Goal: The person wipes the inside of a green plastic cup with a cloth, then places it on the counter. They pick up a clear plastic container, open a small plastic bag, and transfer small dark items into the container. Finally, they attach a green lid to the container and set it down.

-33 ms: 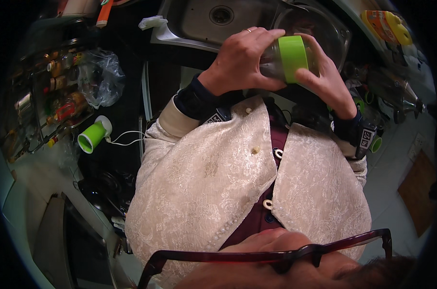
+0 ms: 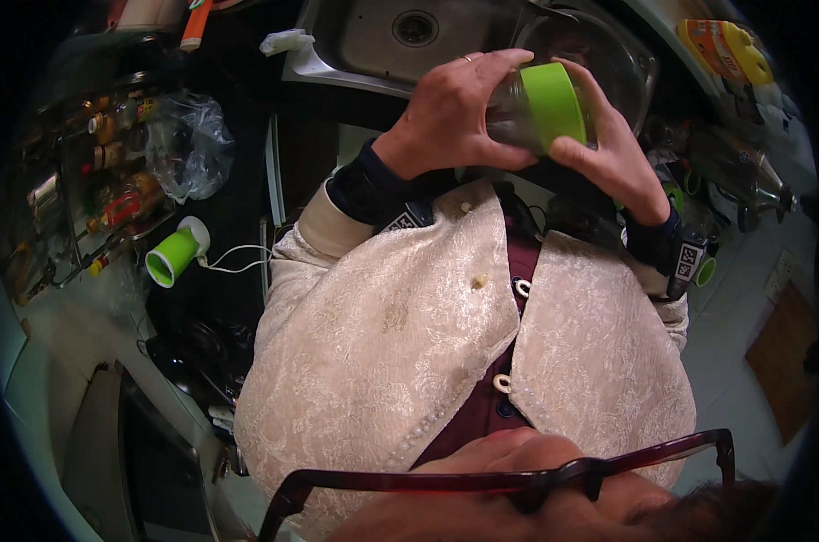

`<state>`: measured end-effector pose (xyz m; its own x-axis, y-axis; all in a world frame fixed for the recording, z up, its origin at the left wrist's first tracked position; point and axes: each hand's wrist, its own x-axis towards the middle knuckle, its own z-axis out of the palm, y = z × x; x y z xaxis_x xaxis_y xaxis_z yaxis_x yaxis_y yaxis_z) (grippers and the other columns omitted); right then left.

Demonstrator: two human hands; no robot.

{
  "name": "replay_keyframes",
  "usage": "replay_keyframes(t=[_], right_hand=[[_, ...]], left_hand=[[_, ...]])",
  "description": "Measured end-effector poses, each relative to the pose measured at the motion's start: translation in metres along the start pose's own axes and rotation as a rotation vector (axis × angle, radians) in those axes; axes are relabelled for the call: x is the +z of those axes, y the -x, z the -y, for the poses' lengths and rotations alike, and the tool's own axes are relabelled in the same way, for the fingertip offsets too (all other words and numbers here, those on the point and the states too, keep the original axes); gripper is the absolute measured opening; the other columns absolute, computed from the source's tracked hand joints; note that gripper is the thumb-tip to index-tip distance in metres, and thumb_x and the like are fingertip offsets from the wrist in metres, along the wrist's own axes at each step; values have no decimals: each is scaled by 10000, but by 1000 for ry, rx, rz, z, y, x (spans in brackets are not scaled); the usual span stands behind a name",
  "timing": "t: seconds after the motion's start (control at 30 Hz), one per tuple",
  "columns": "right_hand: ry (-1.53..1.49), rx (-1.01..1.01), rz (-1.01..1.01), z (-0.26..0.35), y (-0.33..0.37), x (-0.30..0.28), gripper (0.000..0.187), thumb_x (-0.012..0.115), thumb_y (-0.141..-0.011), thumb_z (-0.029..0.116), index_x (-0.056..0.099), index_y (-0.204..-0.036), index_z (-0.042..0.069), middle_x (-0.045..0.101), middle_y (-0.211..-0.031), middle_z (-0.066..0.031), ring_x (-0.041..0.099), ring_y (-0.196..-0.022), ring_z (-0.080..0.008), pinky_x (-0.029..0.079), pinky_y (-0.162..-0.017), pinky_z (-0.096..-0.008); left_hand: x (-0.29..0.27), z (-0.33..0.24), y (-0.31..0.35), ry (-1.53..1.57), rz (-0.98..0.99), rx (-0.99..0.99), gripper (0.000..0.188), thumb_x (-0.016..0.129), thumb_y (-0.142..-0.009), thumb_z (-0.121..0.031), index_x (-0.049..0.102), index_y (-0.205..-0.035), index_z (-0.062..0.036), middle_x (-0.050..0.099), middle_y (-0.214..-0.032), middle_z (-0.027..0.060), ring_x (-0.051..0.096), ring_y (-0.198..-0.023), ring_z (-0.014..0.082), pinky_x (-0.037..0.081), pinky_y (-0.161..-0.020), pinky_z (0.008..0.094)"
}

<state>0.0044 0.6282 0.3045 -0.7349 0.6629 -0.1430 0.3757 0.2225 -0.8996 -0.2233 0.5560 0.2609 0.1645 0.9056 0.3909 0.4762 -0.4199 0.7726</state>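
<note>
A clear see-through jar [image 2: 509, 117] lies sideways between my hands, just in front of the sink, with a wide bright green lid [image 2: 554, 107] at its right end. My left hand [image 2: 450, 117] wraps the clear body from the left, thumb below and fingers above. From the right, my right hand [image 2: 615, 163] grips the green lid, its thumb on the near edge and its fingers along the far edge. The far side of the jar is hidden, and I cannot tell whether anything is inside.
Beyond my hands is a steel sink [image 2: 360, 68] with a large glass lid or bowl [image 2: 640, 68] at its right. A green-and-white cup-shaped device [image 2: 176, 253] with a white cord and a bottle rack [image 2: 44, 194] stand left. A yellow bottle [image 2: 725, 50] and clear jug [image 2: 744, 172] stand right.
The green lid has tilted slightly, its near edge swinging to the right. My right hand has shifted a little with it; my left hand stays in place.
</note>
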Motion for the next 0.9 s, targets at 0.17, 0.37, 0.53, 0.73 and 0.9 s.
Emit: replay_keyframes(t=[0.17, 0.37, 0.53, 0.73, 0.9], right_hand=[[-101, -84, 26, 3, 7, -5, 886, 828, -739, 199, 388, -1502, 101, 540, -1320, -137, 562, -1236, -248, 450, -1070, -370], [-121, -97, 3, 5, 10, -4, 922, 847, -703, 159, 393, -1504, 108, 548, -1306, -124, 566, -1234, -242, 456, -1069, -366], [-51, -141, -14, 8, 14, -4, 954, 858, -674, 122, 398, -1509, 112, 561, -1296, -105, 570, -1228, -240, 464, -1068, -367], [-79, -78, -1, 9, 15, -5, 960, 865, -665, 120, 404, -1508, 119, 569, -1301, -101, 582, -1215, -233, 474, -1058, -362], [-64, -68, -1, 8, 13, -2, 924, 872, -699, 184, 411, -1497, 123, 593, -1257, -109, 609, -1163, -230, 492, -1027, -363]], left_hand=[[4, 0, 7, 393, 97, -199, 876, 945, -635, -267, 505, -1361, -54, 651, -1190, 118, 668, -1084, 210, 519, -1010, 331], [6, -6, 9, 453, 94, -251, 841, 939, -654, -216, 517, -1355, -21, 651, -1214, 109, 663, -1110, 198, 527, -1004, 315], [4, -9, 6, 392, 119, -213, 848, 940, -661, -224, 535, -1372, -3, 659, -1226, 112, 669, -1103, 199, 536, -994, 315], [8, -9, 6, 205, 45, -74, 858, 937, -638, -283, 570, -1358, 5, 674, -1205, 150, 691, -1078, 233, 545, -972, 333], [11, -8, 6, 8, -63, 71, 844, 915, -620, -351, 607, -1321, 6, 695, -1142, 169, 702, -1041, 269, 559, -907, 348]])
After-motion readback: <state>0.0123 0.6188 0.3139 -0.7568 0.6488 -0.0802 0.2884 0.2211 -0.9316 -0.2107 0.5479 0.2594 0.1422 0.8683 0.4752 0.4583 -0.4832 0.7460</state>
